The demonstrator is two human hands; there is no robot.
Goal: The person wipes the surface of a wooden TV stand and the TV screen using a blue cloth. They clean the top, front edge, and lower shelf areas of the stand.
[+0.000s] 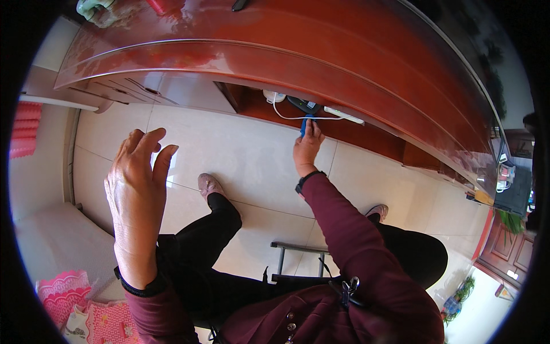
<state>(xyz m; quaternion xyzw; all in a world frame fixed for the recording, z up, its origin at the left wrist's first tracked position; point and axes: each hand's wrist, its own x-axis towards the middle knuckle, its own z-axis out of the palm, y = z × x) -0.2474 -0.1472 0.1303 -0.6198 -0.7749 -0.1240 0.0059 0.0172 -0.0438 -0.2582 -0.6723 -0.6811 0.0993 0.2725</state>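
My right hand (308,144) reaches to the front edge of a low open shelf (275,112) in a red-brown cabinet, its fingers pressed on a blue cloth (307,124). Just behind the cloth, a white cable (288,118) runs across the shelf. Beyond it lie a white round device (274,96), a black device (303,104) with a small green light, and a white power strip (344,115). My left hand (139,161) is raised over the tiled floor, holding nothing, with thumb and fingers apart and curled.
The glossy cabinet top (300,30) overhangs the shelf. Closed drawers (142,88) are on the left. A metal-framed stool (281,258) stands beneath me, between my legs. A grey sofa (64,241) with pink fabric (114,320) is at lower left.
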